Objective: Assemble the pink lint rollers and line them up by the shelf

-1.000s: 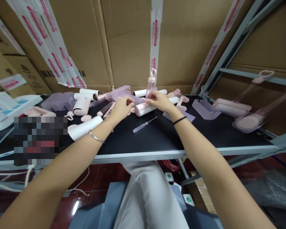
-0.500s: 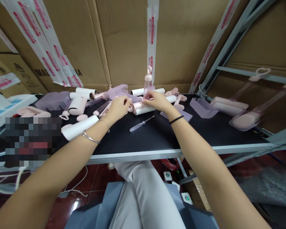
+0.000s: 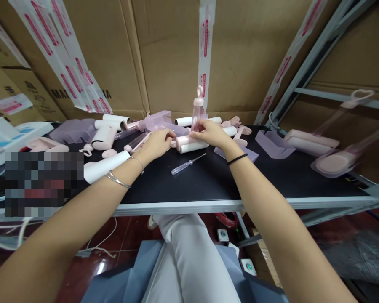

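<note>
My right hand is closed around the base of a clear pink handle that stands upright, its loop end at the top. My left hand is curled, with its fingertips pinched at the left end of a pink and white lint roller lying on the black table. The roller lies between the two hands. A small clear screwdriver rests on the table just in front of the hands.
Several white rolls, pink handles and translucent lilac covers lie scattered across the back and left of the table. More covers and assembled rollers sit at the right. Cardboard boxes form a wall behind. A metal rack stands at the right.
Both hands have stayed at the roller and handle, with only small finger shifts. The view has wobbled slightly.
</note>
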`<state>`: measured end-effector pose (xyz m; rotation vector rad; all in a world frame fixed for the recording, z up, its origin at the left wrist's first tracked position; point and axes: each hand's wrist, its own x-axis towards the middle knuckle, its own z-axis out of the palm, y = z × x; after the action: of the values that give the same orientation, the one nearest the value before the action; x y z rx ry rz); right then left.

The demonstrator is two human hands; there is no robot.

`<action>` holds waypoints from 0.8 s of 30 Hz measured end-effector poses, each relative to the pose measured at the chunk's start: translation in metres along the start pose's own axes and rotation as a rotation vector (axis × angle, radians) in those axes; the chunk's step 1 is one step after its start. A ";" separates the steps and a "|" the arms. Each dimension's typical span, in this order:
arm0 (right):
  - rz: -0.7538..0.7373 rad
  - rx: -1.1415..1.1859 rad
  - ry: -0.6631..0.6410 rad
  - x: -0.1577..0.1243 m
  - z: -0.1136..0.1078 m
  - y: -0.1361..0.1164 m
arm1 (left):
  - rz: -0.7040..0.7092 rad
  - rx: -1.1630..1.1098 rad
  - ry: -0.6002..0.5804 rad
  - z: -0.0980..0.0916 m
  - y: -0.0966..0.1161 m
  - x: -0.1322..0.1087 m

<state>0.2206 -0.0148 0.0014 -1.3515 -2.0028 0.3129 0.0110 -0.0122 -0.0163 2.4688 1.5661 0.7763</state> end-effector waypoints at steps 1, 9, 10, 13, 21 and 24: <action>-0.001 -0.002 -0.003 0.000 0.000 0.000 | 0.013 0.035 -0.019 0.000 -0.001 0.000; 0.053 0.066 -0.020 0.000 -0.004 0.003 | 0.083 0.182 -0.007 -0.005 -0.010 0.002; 0.048 0.070 -0.036 0.000 -0.005 0.002 | 0.078 0.200 -0.001 -0.006 -0.010 0.002; 0.028 0.067 -0.095 -0.001 -0.008 0.001 | 0.073 0.256 -0.007 -0.008 -0.011 0.002; 0.027 0.022 -0.120 -0.003 -0.012 -0.001 | 0.250 0.332 -0.223 -0.006 -0.011 0.001; 0.046 0.034 -0.128 -0.003 -0.014 -0.001 | 0.208 0.381 -0.232 -0.009 -0.009 0.000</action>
<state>0.2297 -0.0205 0.0105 -1.3885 -2.0629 0.4628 -0.0004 -0.0098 -0.0117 2.8957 1.5042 0.2081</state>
